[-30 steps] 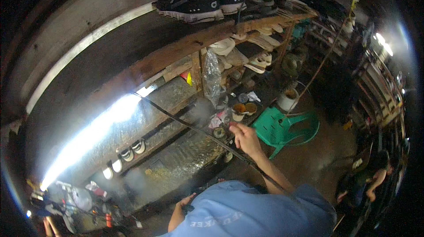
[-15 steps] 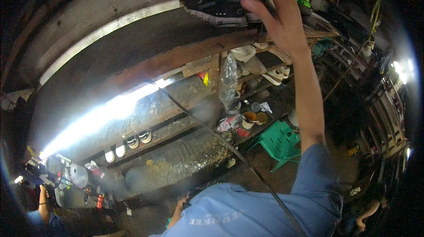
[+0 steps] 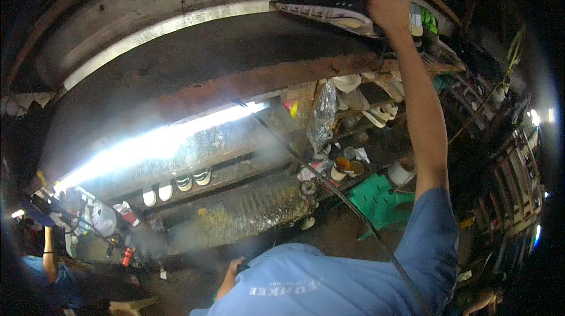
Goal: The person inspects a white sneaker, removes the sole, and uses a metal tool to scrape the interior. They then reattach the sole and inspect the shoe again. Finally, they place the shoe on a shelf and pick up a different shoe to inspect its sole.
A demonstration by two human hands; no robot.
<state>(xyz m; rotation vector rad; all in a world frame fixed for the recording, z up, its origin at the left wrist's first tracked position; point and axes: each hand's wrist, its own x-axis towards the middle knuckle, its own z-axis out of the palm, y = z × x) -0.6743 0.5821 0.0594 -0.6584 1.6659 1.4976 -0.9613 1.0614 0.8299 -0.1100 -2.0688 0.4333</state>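
My right hand (image 3: 388, 4) is raised high to a ledge at the top, its fingers closed at the heel end of a dark sneaker (image 3: 335, 11) with a pale sole. The sneaker's toe points left, and part of its heel is behind the hand. Bright green and white footwear (image 3: 428, 20) sits just right of that hand. Low in the picture, my left hand (image 3: 232, 270) shows partly beyond my blue shirt. It is curled around a small dark thing, mostly hidden, that I cannot make out.
A glowing tube lamp (image 3: 170, 139) hangs below the ledge, with a dark cable (image 3: 282, 148) crossing the view. Pale shoes (image 3: 183, 182) line a lower shelf. Tubs (image 3: 340, 169) stand by a green plastic stool (image 3: 379, 201). Another person's arm (image 3: 50, 254) shows at lower left.
My right hand has gone from spread fingers over the sneaker to closed at its heel end. The sneaker now shows more of its side and sole. The whole view has shifted slightly.
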